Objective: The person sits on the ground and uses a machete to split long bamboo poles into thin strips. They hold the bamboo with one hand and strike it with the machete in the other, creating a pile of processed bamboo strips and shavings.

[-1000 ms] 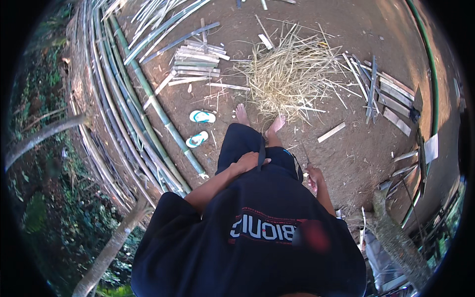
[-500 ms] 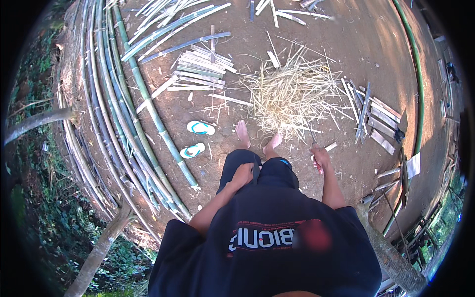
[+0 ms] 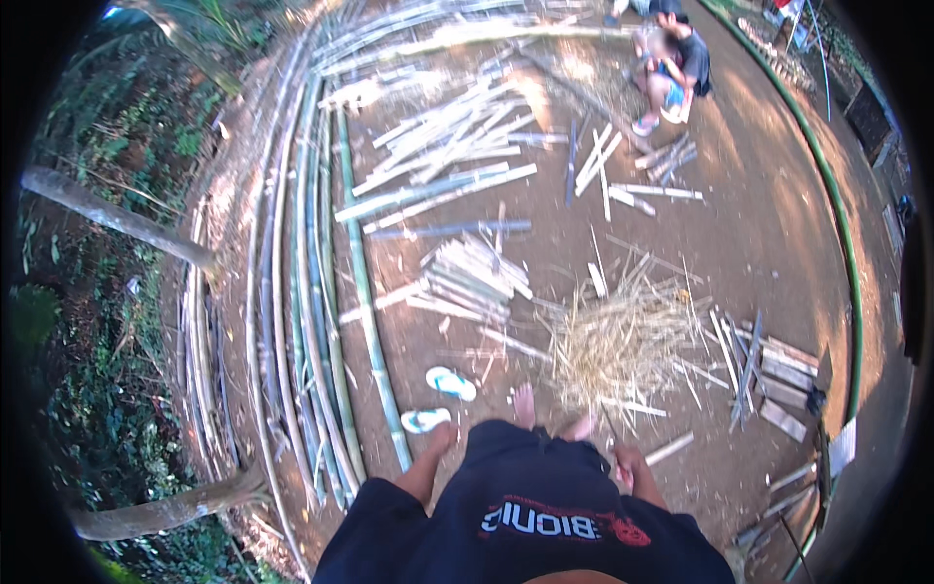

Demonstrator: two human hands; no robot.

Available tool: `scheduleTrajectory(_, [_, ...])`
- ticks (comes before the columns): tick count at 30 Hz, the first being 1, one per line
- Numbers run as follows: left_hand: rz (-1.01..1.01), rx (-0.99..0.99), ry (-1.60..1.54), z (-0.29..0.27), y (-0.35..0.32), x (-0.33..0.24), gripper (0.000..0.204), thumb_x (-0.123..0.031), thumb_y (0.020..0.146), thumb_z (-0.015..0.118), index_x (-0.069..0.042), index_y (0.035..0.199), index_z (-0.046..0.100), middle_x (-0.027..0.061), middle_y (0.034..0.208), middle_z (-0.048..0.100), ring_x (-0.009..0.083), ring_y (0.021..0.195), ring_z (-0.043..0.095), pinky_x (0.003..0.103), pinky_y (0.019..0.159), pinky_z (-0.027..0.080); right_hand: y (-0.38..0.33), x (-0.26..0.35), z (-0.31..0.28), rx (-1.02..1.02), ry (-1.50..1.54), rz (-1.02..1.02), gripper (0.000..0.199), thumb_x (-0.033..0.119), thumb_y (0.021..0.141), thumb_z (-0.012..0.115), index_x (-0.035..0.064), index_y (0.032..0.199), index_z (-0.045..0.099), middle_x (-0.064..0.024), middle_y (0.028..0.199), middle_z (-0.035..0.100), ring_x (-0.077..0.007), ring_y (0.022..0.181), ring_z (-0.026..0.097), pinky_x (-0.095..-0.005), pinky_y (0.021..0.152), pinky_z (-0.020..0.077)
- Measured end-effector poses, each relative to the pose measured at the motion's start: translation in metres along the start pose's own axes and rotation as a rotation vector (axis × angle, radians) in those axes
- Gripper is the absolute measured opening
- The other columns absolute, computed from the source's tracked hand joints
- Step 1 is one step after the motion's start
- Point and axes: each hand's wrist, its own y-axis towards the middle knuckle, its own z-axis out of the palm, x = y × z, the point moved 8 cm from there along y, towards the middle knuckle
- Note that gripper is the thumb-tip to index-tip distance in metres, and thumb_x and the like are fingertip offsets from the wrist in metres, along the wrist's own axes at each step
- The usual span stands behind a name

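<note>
While bamboo poles (image 3: pixel 364 282) line the left edge of the ground (image 3: pixel 769 234) and a shavings heap (image 3: pixel 628 341) lies ahead, the left hand (image 3: pixel 444 437) hangs near the sandals (image 3: pixel 450 383), its grip impossible to tell; the right hand (image 3: pixel 628 464) curls round a thin tool (image 3: pixel 610 424).

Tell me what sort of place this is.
Probably an outdoor bamboo-working yard: long bamboo poles lie on the left, with a pile of split strips and a heap of straw-coloured shavings on bare earth.

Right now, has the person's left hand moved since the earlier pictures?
Yes: the left hand has come off the dark shorts, leftward and nearer the white sandals.
</note>
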Motion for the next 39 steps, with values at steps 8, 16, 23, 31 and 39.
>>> scheduleTrajectory(8, [-0.333, 0.092, -0.454, 0.039, -0.006, -0.041, 0.024, -0.016, 0.084, 0.053, 0.003, 0.085, 0.066, 0.0122, 0.073, 0.068, 0.0232, 0.065, 0.065, 0.034, 0.059, 0.050, -0.028, -0.033, -0.018, 0.009, 0.424, 0.299, 0.031, 0.031, 0.086, 0.055, 0.0036, 0.073, 0.055, -0.0080, 0.053, 0.047, -0.0210, 0.041, 0.045, -0.0373, 0.044, 0.0432])
scheduleTrajectory(16, [-0.191, 0.159, -0.520, 0.049, 0.000, -0.145, 0.020, -0.016, 0.086, 0.050, -0.002, 0.079, 0.063, 0.0056, 0.068, 0.063, 0.0142, 0.058, 0.059, 0.031, 0.051, 0.047, -0.030, -0.050, -0.057, -0.014, 0.526, 0.221, 0.035, 0.033, 0.089, 0.052, 0.0040, 0.070, 0.051, -0.0071, 0.050, 0.041, -0.0210, 0.039, 0.041, -0.0356, 0.038, 0.0377])
scheduleTrajectory(23, [-0.148, 0.019, -0.120, 0.057, 0.012, -0.120, 0.046, -0.033, 0.083, 0.053, 0.009, 0.100, 0.062, 0.0306, 0.097, 0.065, 0.0445, 0.097, 0.063, 0.048, 0.085, 0.049, 0.002, -0.090, -0.081, -0.044, 0.277, 0.107, 0.044, 0.037, 0.093, 0.046, 0.0003, 0.074, 0.062, -0.0137, 0.057, 0.055, -0.0276, 0.049, 0.054, -0.0429, 0.050, 0.0442])
scheduleTrajectory(31, [-0.215, -0.194, -0.137, 0.047, -0.031, -0.103, 0.033, -0.028, 0.083, 0.055, 0.005, 0.083, 0.063, 0.0223, 0.080, 0.065, 0.0337, 0.076, 0.063, 0.043, 0.070, 0.048, -0.021, -0.114, -0.095, -0.134, 0.470, 0.189, 0.040, 0.034, 0.091, 0.054, 0.0007, 0.070, 0.052, -0.0080, 0.048, 0.041, -0.0202, 0.035, 0.038, -0.0379, 0.037, 0.0355])
scheduleTrajectory(39, [-0.158, -0.115, -0.143, 0.034, -0.053, -0.135, 0.039, -0.032, 0.086, 0.051, 0.005, 0.084, 0.063, 0.0271, 0.082, 0.064, 0.0448, 0.083, 0.062, 0.050, 0.074, 0.046, -0.038, -0.137, -0.085, -0.063, 0.668, 0.355, 0.039, 0.035, 0.095, 0.053, 0.0007, 0.077, 0.055, -0.0043, 0.048, 0.037, -0.0168, 0.035, 0.033, -0.0345, 0.036, 0.0268])
